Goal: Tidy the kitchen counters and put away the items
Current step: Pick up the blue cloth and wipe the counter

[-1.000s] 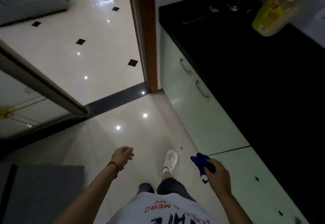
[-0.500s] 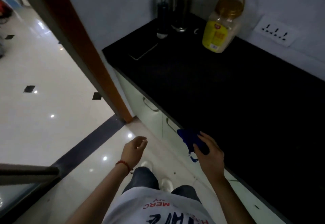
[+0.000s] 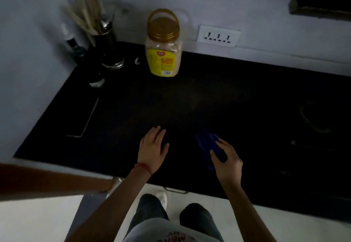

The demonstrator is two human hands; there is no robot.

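A black kitchen counter (image 3: 218,97) fills the middle of the head view. My right hand (image 3: 227,161) hovers over its front part and grips a dark blue cloth (image 3: 208,143), which sticks out past my fingers to the upper left. My left hand (image 3: 153,149) is over the counter to the left of the cloth, fingers spread, holding nothing. A clear plastic jar (image 3: 163,45) with a gold lid and yellow label stands at the back near the wall.
A steel holder with wooden utensils (image 3: 103,42) and a dark spray bottle (image 3: 75,46) stand in the back left corner. A flat dark slab (image 3: 83,116) lies at the counter's left. A wall socket (image 3: 218,36) sits behind; a faint dark object (image 3: 315,120) lies at right.
I have turned from the doorway and floor to face the counter. Both hands moved forward over the counter, the right one still holding the blue cloth.
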